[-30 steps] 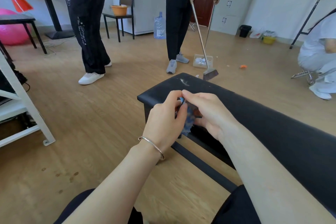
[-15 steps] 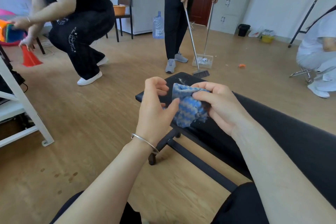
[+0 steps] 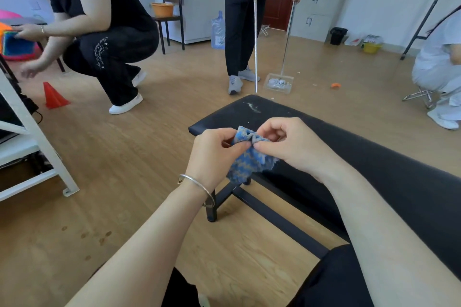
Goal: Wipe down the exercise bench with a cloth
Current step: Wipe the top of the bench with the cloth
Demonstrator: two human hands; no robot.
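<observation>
Both hands had shuffled along the cloth (image 3: 249,164) since half a second back. The left hand (image 3: 214,152) used to have its fingers sticking up loose with just the thumb on the fabric. Now its grip was clamped, thumb and forefinger pinching the top edge, while the right hand (image 3: 291,144) pinched the same edge right beside it, thumb tips close together. So the blue-and-grey cloth wasn't spread between the palms any more. It hung bunched below the two pinches, out in the air over the left edge of the black worktop (image 3: 374,157), near its far end. Couldn't tell for sure whether the bottom corner brushed the pad, but it looked clear of it. My read: that was refolding or getting a fresh face ready, not wiping, so no actual pass was going on right then. Plenty left to do too, since a whitish smear (image 3: 253,107) and a few specks sat on the far end of the worktop, just beyond the hands. The next move would need the cloth flattened under one palm and pushed out toward that smear. Off at the far left, the crouching person (image 3: 107,32) no longer held the orange cone (image 3: 53,97); it stood on the floor, well out of the way.
</observation>
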